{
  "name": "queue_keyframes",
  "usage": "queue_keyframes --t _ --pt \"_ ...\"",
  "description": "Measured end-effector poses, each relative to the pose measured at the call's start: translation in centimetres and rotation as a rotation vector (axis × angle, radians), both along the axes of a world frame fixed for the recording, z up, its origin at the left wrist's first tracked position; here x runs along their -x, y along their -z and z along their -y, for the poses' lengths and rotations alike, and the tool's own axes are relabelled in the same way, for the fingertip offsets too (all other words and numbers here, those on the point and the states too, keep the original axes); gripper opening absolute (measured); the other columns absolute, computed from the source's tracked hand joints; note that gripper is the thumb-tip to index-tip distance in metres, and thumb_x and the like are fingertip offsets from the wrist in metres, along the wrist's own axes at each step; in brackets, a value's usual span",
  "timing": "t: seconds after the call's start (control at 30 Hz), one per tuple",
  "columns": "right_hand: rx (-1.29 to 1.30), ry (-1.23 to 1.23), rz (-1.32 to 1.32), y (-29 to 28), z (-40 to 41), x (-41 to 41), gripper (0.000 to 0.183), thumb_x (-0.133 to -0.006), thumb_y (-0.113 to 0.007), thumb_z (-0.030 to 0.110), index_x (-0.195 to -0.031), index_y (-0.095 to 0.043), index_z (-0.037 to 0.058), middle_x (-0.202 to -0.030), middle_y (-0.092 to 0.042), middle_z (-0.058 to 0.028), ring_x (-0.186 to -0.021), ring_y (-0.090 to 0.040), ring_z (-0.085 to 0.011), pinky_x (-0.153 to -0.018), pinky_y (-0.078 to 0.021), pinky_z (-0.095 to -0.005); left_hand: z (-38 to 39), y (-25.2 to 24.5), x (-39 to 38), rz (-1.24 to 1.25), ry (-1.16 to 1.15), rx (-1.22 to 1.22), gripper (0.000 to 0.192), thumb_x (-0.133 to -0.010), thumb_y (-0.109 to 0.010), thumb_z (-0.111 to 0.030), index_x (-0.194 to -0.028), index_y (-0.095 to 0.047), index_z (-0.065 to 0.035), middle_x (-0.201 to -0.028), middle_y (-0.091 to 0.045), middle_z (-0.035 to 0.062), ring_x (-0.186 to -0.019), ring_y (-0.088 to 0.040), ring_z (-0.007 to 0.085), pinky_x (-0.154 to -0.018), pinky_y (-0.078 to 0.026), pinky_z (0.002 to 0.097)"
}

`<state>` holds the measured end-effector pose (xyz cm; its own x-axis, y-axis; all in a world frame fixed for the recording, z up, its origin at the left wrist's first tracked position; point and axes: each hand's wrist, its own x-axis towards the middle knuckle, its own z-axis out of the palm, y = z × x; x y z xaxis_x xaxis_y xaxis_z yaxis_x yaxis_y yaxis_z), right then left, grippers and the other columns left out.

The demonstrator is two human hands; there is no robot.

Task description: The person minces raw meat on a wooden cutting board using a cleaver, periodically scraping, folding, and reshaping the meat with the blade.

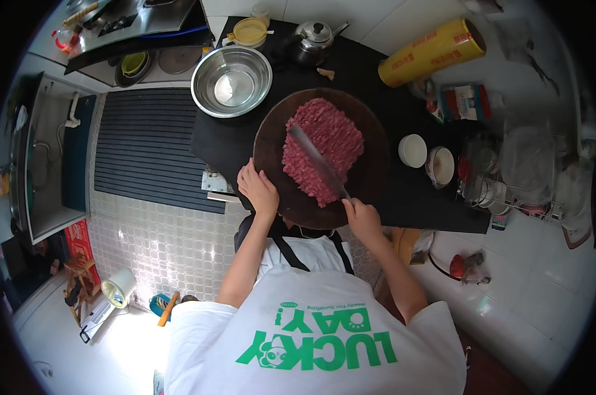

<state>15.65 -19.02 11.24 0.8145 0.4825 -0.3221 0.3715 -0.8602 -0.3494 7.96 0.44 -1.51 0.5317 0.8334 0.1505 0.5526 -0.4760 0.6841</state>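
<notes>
A flattened mound of minced red meat (312, 123) covers the middle of a round dark wooden chopping board (271, 143). My right hand (363, 219) grips the handle of a kitchen knife (320, 162) near the board's lower right edge. The blade lies slantwise over the meat, its far end up and to the left; it is slightly blurred, and I cannot tell how deep it sits. My left hand (259, 190) rests on the board's left rim, fingers on its edge and no tool in it.
A steel basin (231, 81) stands left of the board, and a steel kettle (315, 42) behind it. To the right are a white bowl (412, 151), a second bowl (440, 167) and a wire dish rack (520, 195). A yellow roll (431, 52) lies at the back.
</notes>
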Motion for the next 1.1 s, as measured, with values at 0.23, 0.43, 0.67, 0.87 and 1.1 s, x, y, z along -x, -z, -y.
queue_keyframes --t 0.23,0.43,0.67,0.87,1.1 --pt "-0.066 0.042 -0.017 -1.3 0.3 0.7 0.038 -0.089 -0.044 0.035 -0.072 -0.055 0.0024 -0.058 -0.055 -0.0214 -0.060 -0.056 -0.0408 -0.054 -0.0440 -0.0480 0.0 0.0 0.1 -0.020 -0.010 0.016 0.038 -0.084 -0.045 -0.009 -0.121 -0.043 -0.0009 -0.116 -0.046 0.0133 -0.114 -0.036 0.0304 -0.095 -0.024 0.0417" --pt "-0.029 0.030 -0.069 -0.7 0.8 0.9 0.038 -0.089 -0.045 0.034 -0.070 -0.055 0.0022 -0.057 -0.055 -0.0203 -0.059 -0.056 -0.0399 -0.051 -0.0432 -0.0467 0.0 -0.1 0.2 0.109 -0.079 0.041 0.035 -0.082 -0.046 -0.004 -0.116 -0.047 -0.0013 -0.115 -0.042 0.0141 -0.110 -0.035 0.0298 -0.094 -0.025 0.0406" --pt "-0.041 0.003 -0.028 -0.4 1.1 1.8 0.037 -0.088 -0.047 0.032 -0.067 -0.052 0.0024 -0.055 -0.054 -0.0196 -0.056 -0.056 -0.0385 -0.048 -0.0425 -0.0448 0.0 -0.4 0.2 0.115 -0.112 0.013 0.032 -0.081 -0.047 -0.003 -0.113 -0.048 -0.0017 -0.112 -0.042 0.0148 -0.108 -0.035 0.0306 -0.093 -0.025 0.0407" --pt "-0.121 -0.026 -0.080 -1.0 0.9 2.6 0.035 -0.088 -0.048 0.030 -0.066 -0.052 0.0028 -0.054 -0.054 -0.0181 -0.054 -0.056 -0.0373 -0.047 -0.0420 -0.0439 0.1 -0.1 0.3 0.138 -0.115 0.009 0.026 -0.080 -0.047 -0.002 -0.106 -0.050 -0.0018 -0.110 -0.043 0.0151 -0.107 -0.036 0.0310 -0.092 -0.025 0.0412" --pt "-0.031 -0.051 -0.045 -1.0 0.6 2.5 0.035 -0.088 -0.048 0.032 -0.067 -0.053 0.0043 -0.054 -0.054 -0.0171 -0.054 -0.057 -0.0369 -0.048 -0.0437 -0.0436 0.1 -0.2 0.2 0.160 -0.120 -0.009 0.020 -0.080 -0.048 -0.002 -0.100 -0.050 -0.0020 -0.107 -0.045 0.0152 -0.106 -0.038 0.0308 -0.091 -0.026 0.0411"
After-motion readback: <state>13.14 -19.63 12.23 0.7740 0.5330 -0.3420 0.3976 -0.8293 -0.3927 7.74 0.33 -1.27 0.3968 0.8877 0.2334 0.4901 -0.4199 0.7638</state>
